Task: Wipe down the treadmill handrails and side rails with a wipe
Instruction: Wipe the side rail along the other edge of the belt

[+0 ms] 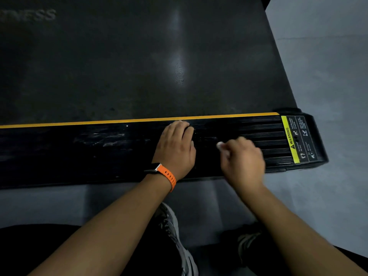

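Note:
The treadmill's black ribbed side rail (99, 152) runs across the view, edged by a yellow stripe (119, 122). My left hand (176, 148), with an orange watch strap on the wrist, rests on the rail with its fingers curled over toward the stripe. My right hand (244, 160) is to its right and grips a small white wipe (220, 145) against the rail; only a corner of the wipe shows. The right hand is motion-blurred.
The dark running belt (139, 56) lies beyond the rail. A yellow warning label (296, 139) marks the rail's right end cap. Grey floor (328, 56) lies to the right and in front of the rail. My shoes (173, 232) stand below on the floor.

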`<state>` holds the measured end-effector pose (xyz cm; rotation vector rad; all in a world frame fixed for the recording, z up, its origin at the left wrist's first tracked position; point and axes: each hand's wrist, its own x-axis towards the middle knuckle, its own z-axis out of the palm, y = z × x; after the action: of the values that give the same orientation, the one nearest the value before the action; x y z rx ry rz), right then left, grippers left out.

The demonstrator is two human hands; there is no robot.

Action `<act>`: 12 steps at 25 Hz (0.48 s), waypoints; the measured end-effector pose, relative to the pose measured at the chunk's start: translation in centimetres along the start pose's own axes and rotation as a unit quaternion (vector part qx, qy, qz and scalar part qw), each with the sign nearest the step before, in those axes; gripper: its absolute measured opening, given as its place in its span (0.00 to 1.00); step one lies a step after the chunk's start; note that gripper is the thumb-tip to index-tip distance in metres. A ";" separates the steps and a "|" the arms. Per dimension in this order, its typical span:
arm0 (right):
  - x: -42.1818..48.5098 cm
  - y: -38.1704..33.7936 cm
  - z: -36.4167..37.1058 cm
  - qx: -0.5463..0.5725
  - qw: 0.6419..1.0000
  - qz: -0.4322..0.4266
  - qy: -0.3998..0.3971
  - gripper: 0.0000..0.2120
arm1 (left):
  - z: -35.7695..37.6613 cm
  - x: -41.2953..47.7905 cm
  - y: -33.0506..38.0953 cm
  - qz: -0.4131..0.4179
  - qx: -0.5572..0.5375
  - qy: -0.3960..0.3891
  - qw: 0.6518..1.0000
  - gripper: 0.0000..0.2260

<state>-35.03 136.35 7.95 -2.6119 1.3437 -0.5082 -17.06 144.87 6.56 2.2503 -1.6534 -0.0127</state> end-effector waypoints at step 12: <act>1.8 0.4 0.5 0.005 0.998 0.060 0.023 0.06 | 0.1 0.2 0.1 -0.002 0.006 0.005 1.000 0.16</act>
<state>-34.21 134.63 7.77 -2.5065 1.4975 -0.5587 -17.07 144.65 6.50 2.2592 -1.6486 0.0074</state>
